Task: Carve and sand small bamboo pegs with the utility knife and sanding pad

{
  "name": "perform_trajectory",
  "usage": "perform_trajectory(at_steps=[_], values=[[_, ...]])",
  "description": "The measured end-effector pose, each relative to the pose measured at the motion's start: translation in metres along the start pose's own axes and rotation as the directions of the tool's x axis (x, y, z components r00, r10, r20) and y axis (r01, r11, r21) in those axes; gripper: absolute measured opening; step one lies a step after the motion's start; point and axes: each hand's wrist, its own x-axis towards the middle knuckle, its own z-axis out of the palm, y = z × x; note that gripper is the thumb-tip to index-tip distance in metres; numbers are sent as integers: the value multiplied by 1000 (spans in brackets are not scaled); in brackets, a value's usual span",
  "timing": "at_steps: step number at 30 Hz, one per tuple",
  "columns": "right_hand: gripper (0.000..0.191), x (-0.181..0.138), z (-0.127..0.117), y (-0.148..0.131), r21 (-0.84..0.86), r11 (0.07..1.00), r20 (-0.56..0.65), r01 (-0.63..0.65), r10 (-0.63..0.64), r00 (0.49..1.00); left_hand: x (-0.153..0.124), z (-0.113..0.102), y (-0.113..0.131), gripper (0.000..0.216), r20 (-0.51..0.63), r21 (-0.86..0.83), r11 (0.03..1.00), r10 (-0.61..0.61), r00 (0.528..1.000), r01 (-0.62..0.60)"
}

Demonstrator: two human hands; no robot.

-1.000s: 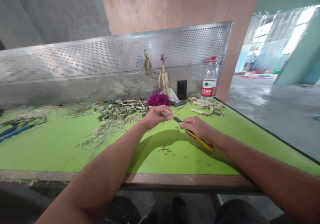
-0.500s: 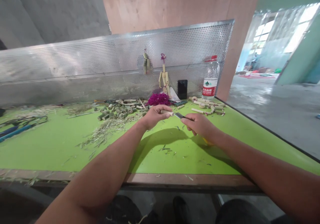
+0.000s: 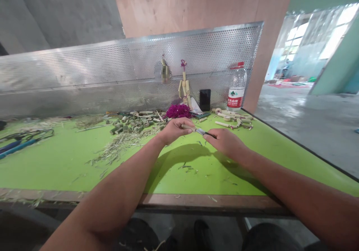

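My left hand point(image 3: 177, 128) is closed round a short pale bamboo piece point(image 3: 185, 126), whose right end points toward my other hand. A knife point(image 3: 201, 131) with a flat grey blade and dark handle is gripped in my right hand point(image 3: 224, 140). The blade's tip meets the end of the bamboo piece; whether it is inside or only against it I cannot tell. Both hands are held above the green tabletop point(image 3: 179, 181), where small dark shavings point(image 3: 186, 167) lie scattered below.
Behind my hands are purple strings point(image 3: 178, 111), a jointed bamboo figure point(image 3: 184, 86), a phone point(image 3: 205, 100) and a water bottle point(image 3: 236, 88). Cut bamboo pieces point(image 3: 131, 124) and shavings point(image 3: 119, 146) lie left; jointed pale pieces point(image 3: 235, 118) lie right. A perforated metal panel point(image 3: 126, 71) stands at the back.
My right hand has turned, and the knife has come closer to the bamboo piece, its blade now touching the end. My left hand has stayed nearly in place.
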Motion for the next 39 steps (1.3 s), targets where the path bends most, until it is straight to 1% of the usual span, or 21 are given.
perform_trajectory(at_steps=[2, 3, 4, 6, 7, 9, 11, 14, 17, 19, 22, 24, 30, 34, 36, 39], values=[[36, 0, 0, 0, -30, 1000, 12, 9, -9, 1000, 0, 0, 0, 19, 18, 27, 999, 32, 999, -32], [36, 0, 0, 0, -14, 1000, 36, 2, -1, 999, 0, 1, 0, 17, 34, 43, 998, 42, 999, -43], [36, 0, 1, -1, 26, 999, 70, -20, 18, 997, 0, 1, 0, 16, 53, 59, 997, 52, 997, -55], [34, -1, 1, -2, 176, 979, 155, -102, 75, 985, 0, 0, -1, 13, 80, 84, 993, 78, 994, -84], [32, -1, 2, -2, 271, 949, 208, -161, 105, 973, 0, 0, -1, 12, 81, 89, 991, 90, 993, -98], [28, -1, 3, -2, 452, 851, 308, -269, 134, 942, 0, -1, -1, 11, 62, 88, 990, 102, 993, -107], [26, -1, 4, 0, 584, 752, 356, -306, 101, 929, 0, -3, -1, 13, 32, 78, 994, 78, 996, -80], [26, 1, 4, 4, 695, 660, 336, -285, 52, 940, 0, -6, -2, 19, -4, 30, 1000, 7, 1000, -7], [27, 3, 1, 5, 720, 636, 278, -277, 101, 955, 0, -9, -6, 29, -23, -50, 996, -76, 997, 75], [27, 3, -1, 3, 691, 676, 227, -254, 130, 965, 0, -9, -9, 34, -32, -86, 990, -117, 993, 114], [29, 0, -1, -1, 542, 823, 129, -169, 118, 985, -1, -8, -10, 37, -39, -95, 988, -128, 991, 124], [32, -2, -1, -4, 431, 893, 94, -127, 96, 991, -1, -6, -9, 36, -39, -86, 989, -120, 992, 117], [37, 0, 1, 0, 181, 981, 17, -71, 69, 997, 0, -5, -5, 28, -12, -36, 995, -91, 996, 90], [34, 3, 2, 4, 24, 1000, -9, -6, 6, 1000, 0, -2, -4, 25, -24, -2, 999, -53, 998, 53], [34, 3, 3, 4, 39, 999, 3, 0, -1, 1000, 0, 0, -3, 24, -31, 7, 1000, -28, 999, 28], [35, 2, 2, 2, 210, 976, 89, -63, 45, 995, 0, 2, -3, 22, -32, 16, 1000, -1, 999, 2]])
